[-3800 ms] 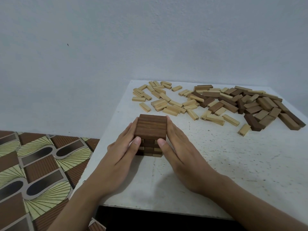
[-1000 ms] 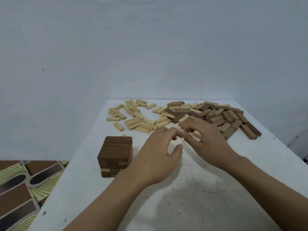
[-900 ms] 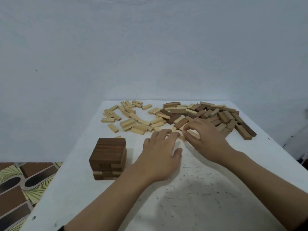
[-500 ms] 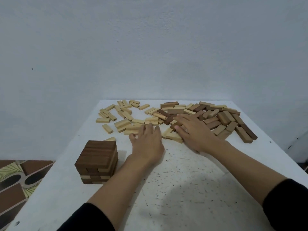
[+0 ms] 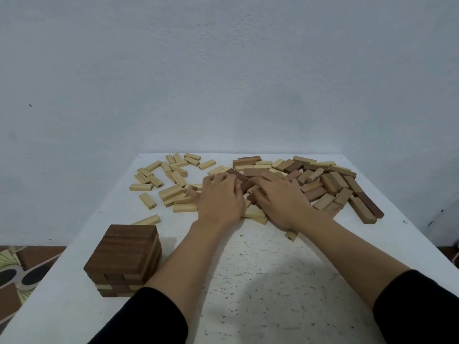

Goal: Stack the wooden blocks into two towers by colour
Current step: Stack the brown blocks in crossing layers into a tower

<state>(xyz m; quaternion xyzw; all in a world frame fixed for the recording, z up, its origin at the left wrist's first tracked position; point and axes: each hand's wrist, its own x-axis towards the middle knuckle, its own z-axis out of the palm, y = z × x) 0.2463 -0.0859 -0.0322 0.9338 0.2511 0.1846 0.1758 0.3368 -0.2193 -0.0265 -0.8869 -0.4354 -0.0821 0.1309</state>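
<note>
Wooden blocks (image 5: 327,184), left hand (image 5: 221,198), right hand (image 5: 279,198), grips unclear

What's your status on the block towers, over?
Left hand and right hand on the loose pile, fingers at dark blocks, grip unclear. Dark tower stands near left, untouched. No light tower yet. Light blocks mixed in around the hands.

A squat tower of dark brown wooden blocks (image 5: 126,256) stands upright at the near left of the white tabletop (image 5: 273,281), with a few pale ends showing in its lower layers. Loose pale wooden blocks (image 5: 171,191) lie scattered flat at the far left. Loose brown wooden blocks (image 5: 330,183) lie jumbled at the far right.
</note>
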